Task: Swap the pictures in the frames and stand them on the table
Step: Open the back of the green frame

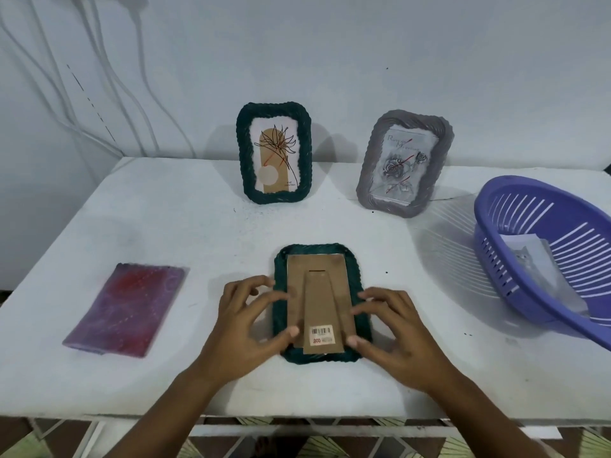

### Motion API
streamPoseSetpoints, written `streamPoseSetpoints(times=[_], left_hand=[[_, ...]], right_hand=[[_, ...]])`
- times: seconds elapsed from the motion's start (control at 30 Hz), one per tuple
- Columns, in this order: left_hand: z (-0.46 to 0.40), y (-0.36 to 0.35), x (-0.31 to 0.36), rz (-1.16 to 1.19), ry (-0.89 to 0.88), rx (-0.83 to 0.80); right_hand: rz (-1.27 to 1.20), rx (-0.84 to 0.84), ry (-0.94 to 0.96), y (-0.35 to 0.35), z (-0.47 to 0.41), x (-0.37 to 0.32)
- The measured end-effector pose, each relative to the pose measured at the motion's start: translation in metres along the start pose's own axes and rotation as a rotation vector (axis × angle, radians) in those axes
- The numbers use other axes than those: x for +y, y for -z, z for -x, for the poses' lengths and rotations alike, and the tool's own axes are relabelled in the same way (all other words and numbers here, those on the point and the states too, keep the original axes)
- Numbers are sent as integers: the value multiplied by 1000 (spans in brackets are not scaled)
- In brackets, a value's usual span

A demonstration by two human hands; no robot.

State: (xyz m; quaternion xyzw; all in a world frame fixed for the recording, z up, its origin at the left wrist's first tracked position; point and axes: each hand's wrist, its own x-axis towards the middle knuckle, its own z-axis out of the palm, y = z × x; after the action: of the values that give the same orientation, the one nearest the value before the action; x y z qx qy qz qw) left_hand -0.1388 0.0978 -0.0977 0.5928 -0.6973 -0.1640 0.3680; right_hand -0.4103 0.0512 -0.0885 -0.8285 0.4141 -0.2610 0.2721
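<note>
**Both hands on a face-down frame**

On the table (165, 226), a basket (515, 259) sits right. Two frames stand at the back: green (274, 193), grey (370, 180). A picture (127, 309) lies left. The left hand (244, 322) and right hand (393, 332), fingers spread, press the backing (317, 292) of the near frame (281, 256).

The desk (185, 226) was covered in a white, matt, slightly speckled surface. The face-down frame (358, 289) was edged in dark green braided rope-like texture, and its brown cardboard back (299, 282) was matt, with a paper barcode sticker (321, 335) stuck on. The standing green frame (243, 153) was woven alike; the grey frame (370, 166) looked ribbed. The purple basket (515, 206) was made of smooth slotted plastic. The red-purple picture (127, 309) appeared faintly glossy.
</note>
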Motion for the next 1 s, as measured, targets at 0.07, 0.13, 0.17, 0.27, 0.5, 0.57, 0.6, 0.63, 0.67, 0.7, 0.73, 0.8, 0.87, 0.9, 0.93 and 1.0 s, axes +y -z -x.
streamPoseSetpoints(times=[0.07,0.13,0.17,0.27,0.5,0.57,0.6,0.63,0.67,0.7,0.73,0.8,0.87,0.9,0.93,1.0], left_hand=[[11,4,0,19,-67,-34],[15,5,-2,31,-90,-61],[15,5,-3,40,-93,-66],[15,4,-4,64,-103,-69],[14,4,-5,107,-145,-123],[14,3,-6,124,-128,-132],[14,3,-6,133,-113,-138],[14,4,-7,139,-98,-146],[13,4,-7,139,-86,-157],[13,4,-7,134,-74,-171],[12,5,-7,128,-59,-190],[10,6,-7,120,-33,-227],[9,6,-6,115,-23,-255],[9,6,-5,114,-26,-263],[9,6,-5,112,-32,-266],[9,6,-4,111,-31,-270]], right_hand=[[27,-43,42,2,16,-1],[43,-57,78,1,22,-1],[48,-47,97,0,23,-1],[36,-13,127,-4,23,1],[18,-7,119,-5,22,5],[4,-7,108,-6,21,6],[-3,-7,105,-7,21,6],[-10,-7,101,-8,21,7],[-14,-8,94,-8,20,7],[-18,-12,85,-8,19,7],[-24,-17,73,-9,19,7],[-35,-25,54,-9,16,8],[-32,-25,46,-10,14,8],[-30,-22,45,-10,14,8],[-30,-18,45,-10,14,9],[-23,-16,43,-11,13,9]])
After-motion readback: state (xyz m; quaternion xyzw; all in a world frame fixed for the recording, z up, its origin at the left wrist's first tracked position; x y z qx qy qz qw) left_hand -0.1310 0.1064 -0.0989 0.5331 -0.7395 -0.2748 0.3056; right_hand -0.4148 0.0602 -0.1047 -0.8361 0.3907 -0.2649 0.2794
